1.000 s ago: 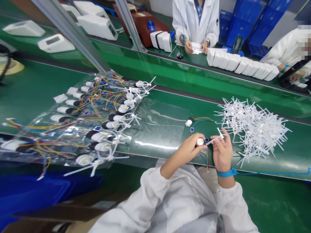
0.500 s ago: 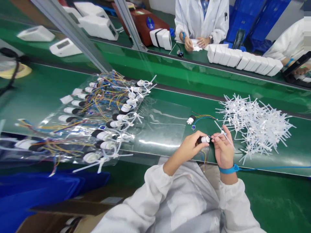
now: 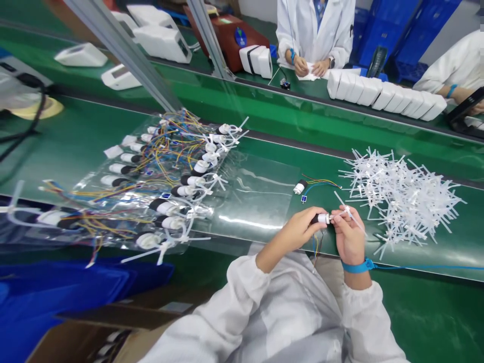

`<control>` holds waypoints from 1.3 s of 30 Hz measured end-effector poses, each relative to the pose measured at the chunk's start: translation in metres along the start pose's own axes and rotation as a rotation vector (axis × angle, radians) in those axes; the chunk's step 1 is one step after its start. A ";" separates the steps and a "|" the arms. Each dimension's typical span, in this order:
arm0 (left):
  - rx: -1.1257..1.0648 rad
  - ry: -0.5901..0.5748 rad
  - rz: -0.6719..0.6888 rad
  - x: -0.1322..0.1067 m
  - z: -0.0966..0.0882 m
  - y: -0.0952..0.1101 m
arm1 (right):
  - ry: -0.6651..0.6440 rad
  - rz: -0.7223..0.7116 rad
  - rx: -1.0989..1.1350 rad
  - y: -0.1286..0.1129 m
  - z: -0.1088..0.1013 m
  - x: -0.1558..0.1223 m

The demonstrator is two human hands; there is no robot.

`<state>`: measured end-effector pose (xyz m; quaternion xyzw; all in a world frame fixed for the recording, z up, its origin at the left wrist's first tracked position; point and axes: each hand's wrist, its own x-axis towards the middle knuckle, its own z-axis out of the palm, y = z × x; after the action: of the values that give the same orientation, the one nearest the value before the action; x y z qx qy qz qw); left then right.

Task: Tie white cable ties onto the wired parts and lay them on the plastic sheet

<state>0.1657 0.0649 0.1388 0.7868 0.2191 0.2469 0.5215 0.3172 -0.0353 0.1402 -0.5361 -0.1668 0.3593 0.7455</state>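
Note:
My left hand [image 3: 309, 222] is closed around a small black-and-white pump motor [image 3: 322, 218], its white end pointing right. Thin coloured wires [image 3: 316, 249] hang below it. My right hand [image 3: 348, 233] pinches a branched piece of white tubing [image 3: 348, 210] with a connector in its middle. The right fingertips meet the motor's white end; whether the tube sits on its nozzle is too small to tell. Just beyond my left hand, a second pump motor [image 3: 300, 187] lies on the green bench with its wires and a small blue part [image 3: 304, 198].
A heap of white tubing pieces [image 3: 404, 196] lies to the right. At left, several motors fitted with tubing [image 3: 166, 206] lie on clear plastic film [image 3: 245, 212]. A blue wrist cord [image 3: 427, 266] runs right. Across a clear partition, a co-worker [image 3: 315, 35] works beside white housings [image 3: 385, 93].
The motor has turned so its white end faces my right hand, and the fingertips have come together with it. The view has shifted slightly.

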 end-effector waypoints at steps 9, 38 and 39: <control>-0.014 -0.001 -0.022 0.001 0.000 -0.001 | -0.112 -0.027 0.037 -0.005 0.001 -0.002; -0.028 -0.010 -0.025 0.001 0.001 -0.001 | -0.134 -0.047 0.026 -0.003 0.001 -0.002; -0.030 -0.005 -0.023 0.001 0.001 -0.001 | -0.128 -0.052 0.024 -0.002 0.001 -0.002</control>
<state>0.1668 0.0654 0.1382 0.7769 0.2228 0.2421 0.5368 0.3160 -0.0367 0.1431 -0.4982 -0.2238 0.3753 0.7489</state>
